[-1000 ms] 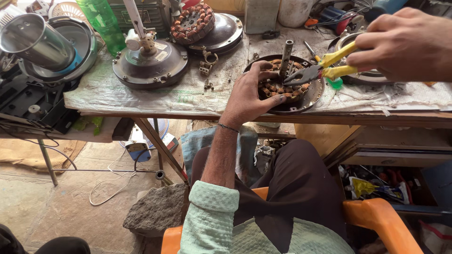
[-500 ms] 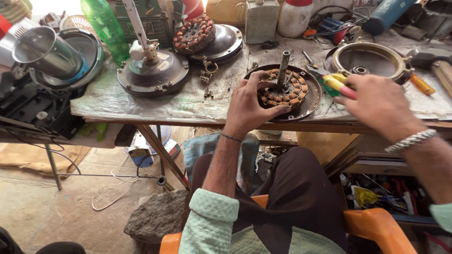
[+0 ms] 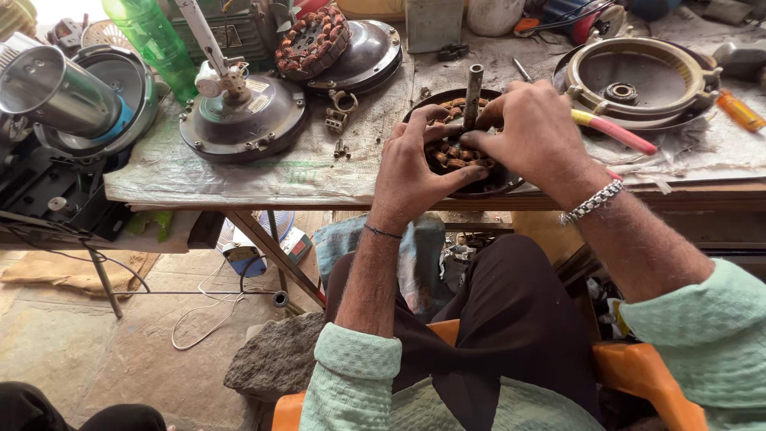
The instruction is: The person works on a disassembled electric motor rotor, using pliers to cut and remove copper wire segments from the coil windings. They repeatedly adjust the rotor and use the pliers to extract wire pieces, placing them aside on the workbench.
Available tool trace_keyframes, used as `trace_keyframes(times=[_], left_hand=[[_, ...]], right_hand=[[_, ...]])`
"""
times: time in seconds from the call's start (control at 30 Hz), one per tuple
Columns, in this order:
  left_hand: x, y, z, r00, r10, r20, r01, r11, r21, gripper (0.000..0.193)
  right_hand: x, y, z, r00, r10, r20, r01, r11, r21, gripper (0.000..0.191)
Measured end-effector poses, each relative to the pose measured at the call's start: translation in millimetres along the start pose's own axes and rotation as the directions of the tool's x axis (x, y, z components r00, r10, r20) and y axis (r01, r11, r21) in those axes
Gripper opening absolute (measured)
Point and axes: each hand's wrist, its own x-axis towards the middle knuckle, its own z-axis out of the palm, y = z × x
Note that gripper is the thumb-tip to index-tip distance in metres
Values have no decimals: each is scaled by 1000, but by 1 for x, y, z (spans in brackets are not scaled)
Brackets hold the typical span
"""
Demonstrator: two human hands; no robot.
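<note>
Left hand [image 3: 415,164]: curled, thumb and fingers clasped on the fan stator [image 3: 459,152] at its 8 o'clock.
Right hand [image 3: 536,132]: closed over the stator windings at 2 o'clock.
Pliers [image 3: 610,132]: laid on the bench [image 3: 239,172], 3 o'clock of the stator.

A cluttered workbench [image 3: 702,195] carries fan motor housings [image 3: 243,120] on sheeting [image 3: 263,172].

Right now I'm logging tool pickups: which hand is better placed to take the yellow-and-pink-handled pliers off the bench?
Probably the right hand. The pliers lie just beside it, on its own side. The left hand grips the near rim of the fan motor, farther away, and seems to steady it.
</note>
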Motion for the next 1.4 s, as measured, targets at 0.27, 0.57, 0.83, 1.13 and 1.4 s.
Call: trace_keyframes(times=[0.27,0.57,0.83,1.13,1.4], left_hand=[[-1,-6,0,1000,8,20,-7,999,-53,87],[-4,-1,-11,999,29,14,-27,996,-89,86],[-2,-14,-7,998,55,12,-54,995,-84,88],[-3,-9,-7,999,41,32,-38,996,-84,90],[-1,-9,-10,992,3,123,32,960,-278,80]], right_hand=[[-4,-17,1,995,-15,97,56,896,-441,23],[2,11,0,965,-174,197,205,968,-145,28],[-1,27,-5,941,-322,106,310,944,114,21],[-8,41,1,989,11,148,-111,714,691,17],[-9,35,14,987,54,-154,68,720,691,20]])
